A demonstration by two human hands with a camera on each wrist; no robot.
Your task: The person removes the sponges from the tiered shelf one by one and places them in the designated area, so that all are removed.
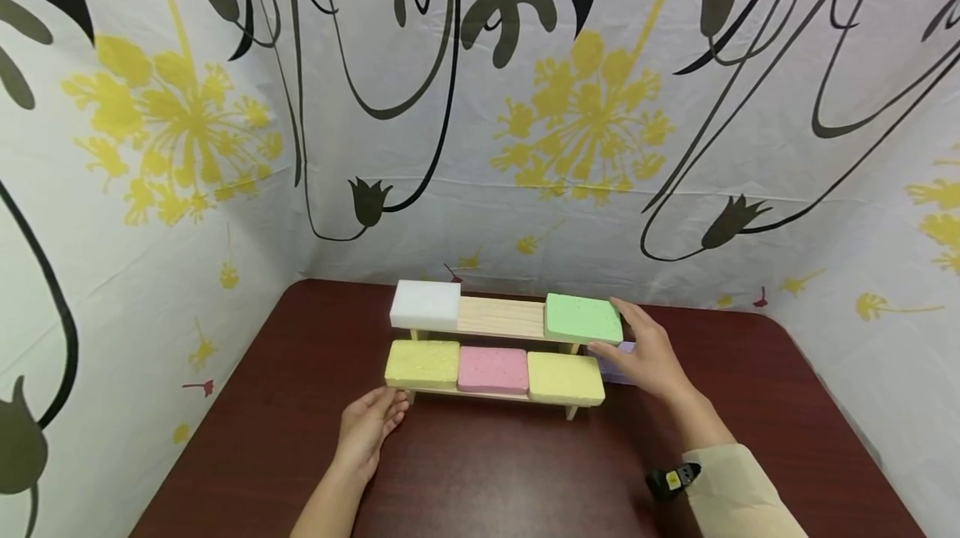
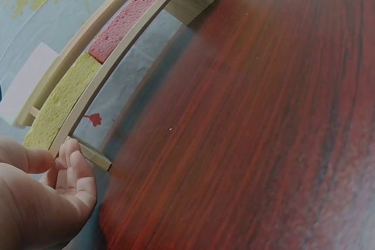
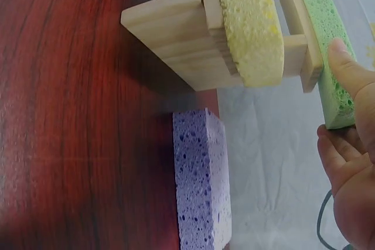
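A small two-tier wooden rack (image 1: 501, 317) stands on the table with sponges on both tiers. My left hand (image 1: 367, 428) pinches the left end of its lower shelf, thumb above and fingers below, beside a yellow sponge (image 2: 63, 100). My right hand (image 1: 651, 357) grips the right end of a green sponge (image 1: 582, 319) on the upper tier, its thumb on the near side. A white sponge (image 1: 426, 304) sits at the upper left. Along the lower tier, a pink sponge (image 1: 492, 369) lies between the left yellow sponge and another yellow sponge (image 1: 566, 378).
A purple sponge (image 3: 202, 180) lies on the dark red-brown table (image 1: 480, 471), just right of the rack and partly behind my right hand in the head view. A white patterned cloth (image 1: 480, 154) hangs behind and at the sides of the table.
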